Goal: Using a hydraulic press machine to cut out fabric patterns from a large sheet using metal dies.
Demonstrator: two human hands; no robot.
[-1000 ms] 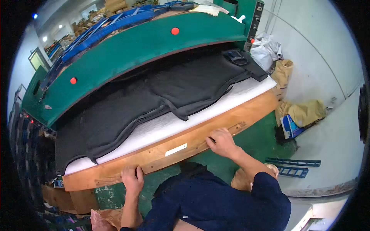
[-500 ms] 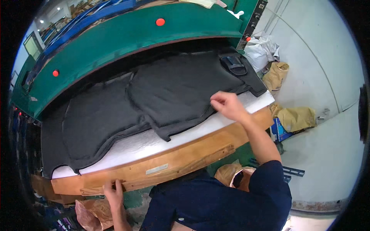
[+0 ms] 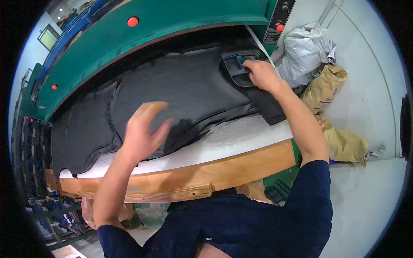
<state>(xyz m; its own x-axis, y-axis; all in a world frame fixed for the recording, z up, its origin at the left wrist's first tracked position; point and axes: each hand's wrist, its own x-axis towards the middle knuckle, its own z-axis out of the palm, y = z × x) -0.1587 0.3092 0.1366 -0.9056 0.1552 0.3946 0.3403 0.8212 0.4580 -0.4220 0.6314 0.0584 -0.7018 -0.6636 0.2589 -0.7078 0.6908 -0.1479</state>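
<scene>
Large black felt-like moulded mat point(image 3: 172, 94) is lying across the white padded worktop point(image 3: 241, 137), filling the centre of the frame from lower left to upper right, partly tucked under the curved green machine hood point(image 3: 142, 43).

Right hand point(image 3: 262, 75), upper right of frame, is resting on the small dark rectangular plastic insert point(image 3: 237, 69) at the mat's right end; fingers are curled down onto its edge, looking pinched on it (thumb side is hidden, so grip is a judgement).

Left hand point(image 3: 144, 131), centre-left, is hovering just over the mat's front edge, fingers spread apart, gripping nothing; it's motion-blurred.

Handling read: the mat is looking light, soft and floppy, a fibrous sheet with a formed contour, so it's likely sagging if lifted from one point. Not slippery, not fragile, but creasable. Best hold: two hands well apart along the front wavy edge, or one at the stiffer insert end and one mid-edge.

Wooden front rail point(image 3: 193, 180) of the worktop is running along the lower centre. White and tan sacks point(image 3: 327, 81) are sitting on the floor at the right.
</scene>
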